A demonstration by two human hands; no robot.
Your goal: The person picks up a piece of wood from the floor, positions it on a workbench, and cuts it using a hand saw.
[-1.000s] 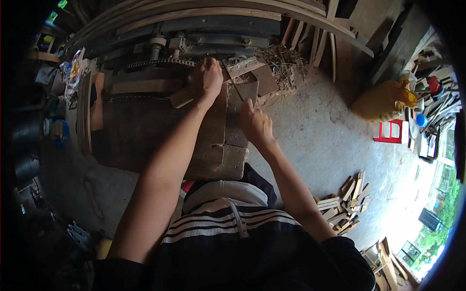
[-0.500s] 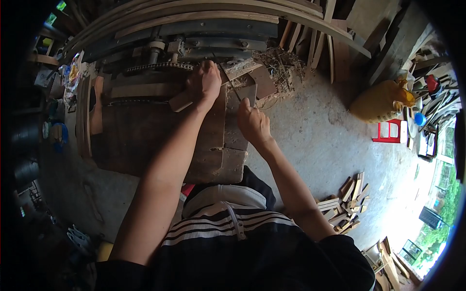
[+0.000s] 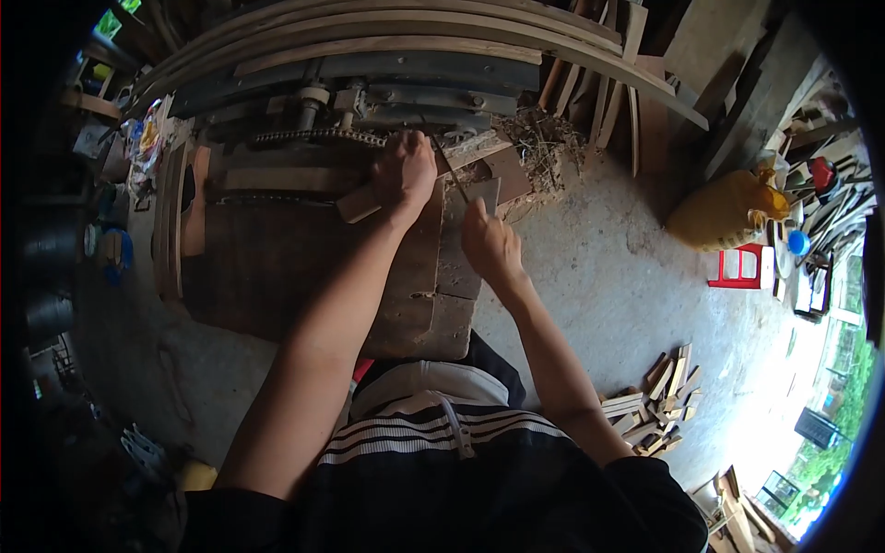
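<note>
The thin dark rod [image 3: 450,168] stood at a slant above the right-hand end of the workbench [image 3: 277,267], its lower end in my right hand [image 3: 493,249] and its far tip up beside the metal rail [image 3: 429,96]. My right fist was closed firmly around it, with the thumb side towards the rod; whatever handle it had was hidden in my palm. My left hand [image 3: 406,173] was just to the left of the rod, fingers curled downward and knuckles up. I could not tell what those fingers gripped, for the back of the hand covered it. A short wooden block [image 3: 359,205] showed at the near left side of that hand, and a pale wooden strip [image 3: 477,157] ran out from its other side, passing by the rod.

Beyond my hands, a metal chain [image 3: 318,135] stretched leftward along the back of the workbench, below the metal rail. Long planks [image 3: 396,20] lay across behind that. To the right of the pale wooden strip, wood shavings [image 3: 551,152] were heaped. Farther right, well apart from me, a yellow sack [image 3: 719,214] sat on the concrete floor [image 3: 599,258] near a red stool [image 3: 761,267]. Nearer my right elbow, offcuts [image 3: 659,396] lay in a loose pile.
</note>
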